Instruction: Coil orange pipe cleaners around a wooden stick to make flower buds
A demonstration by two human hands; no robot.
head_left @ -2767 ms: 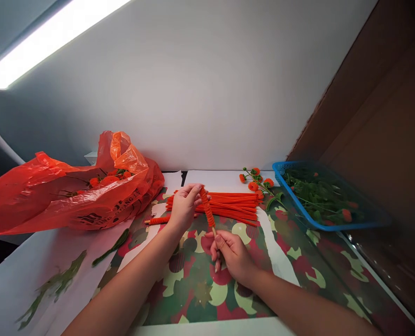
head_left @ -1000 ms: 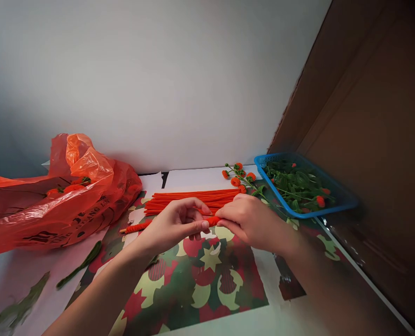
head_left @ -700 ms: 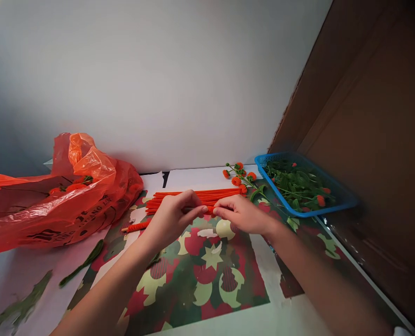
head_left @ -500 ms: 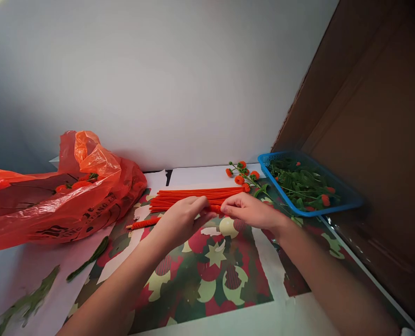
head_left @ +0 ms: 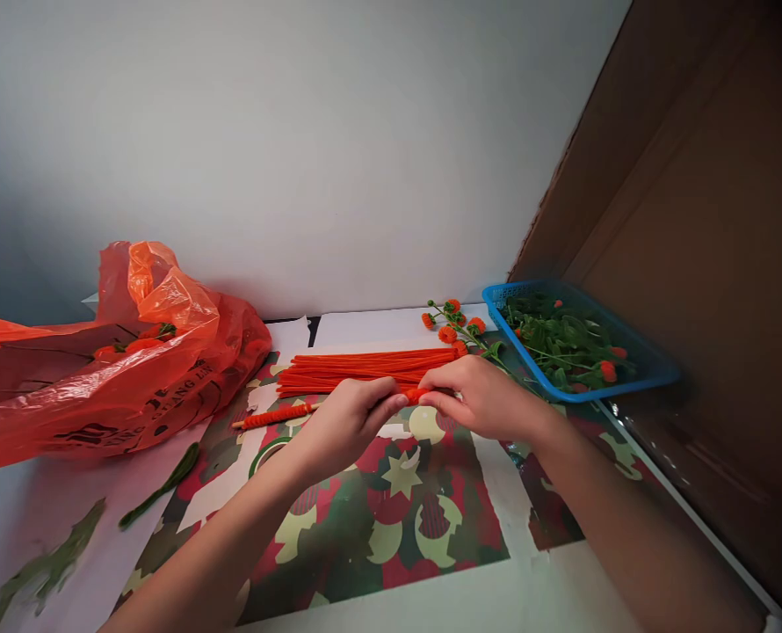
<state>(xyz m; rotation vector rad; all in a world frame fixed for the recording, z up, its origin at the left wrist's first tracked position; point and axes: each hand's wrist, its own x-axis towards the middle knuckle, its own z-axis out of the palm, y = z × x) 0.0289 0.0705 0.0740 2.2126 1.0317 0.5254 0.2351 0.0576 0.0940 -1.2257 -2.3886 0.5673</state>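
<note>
My left hand (head_left: 348, 429) and my right hand (head_left: 481, 400) meet above the middle of the table. Between their pinched fingertips is a short orange pipe cleaner piece (head_left: 415, 396), apparently coiled; most of it is covered by the fingers. Just behind lies a bundle of straight orange pipe cleaners (head_left: 358, 367). Left of my left hand rests a thin stick wrapped in orange pipe cleaner (head_left: 276, 416). A stem with finished orange flowers (head_left: 447, 334) and green leaves lies beyond my right hand.
An orange plastic bag (head_left: 186, 352) with orange flowers inside stands at left. A blue basket (head_left: 553, 387) of green leaves and flowers sits at right, beside a cardboard panel (head_left: 694, 220). Green pipe cleaners (head_left: 163, 483) lie front left. A green ring (head_left: 259, 455) is partly behind my left forearm.
Both hands keep their pinch on the orange piece, with the fingers shifted slightly. My left thumb now lies straighter along it. The view has moved a little, uncovering more of the wrapped stick and the green ring.
</note>
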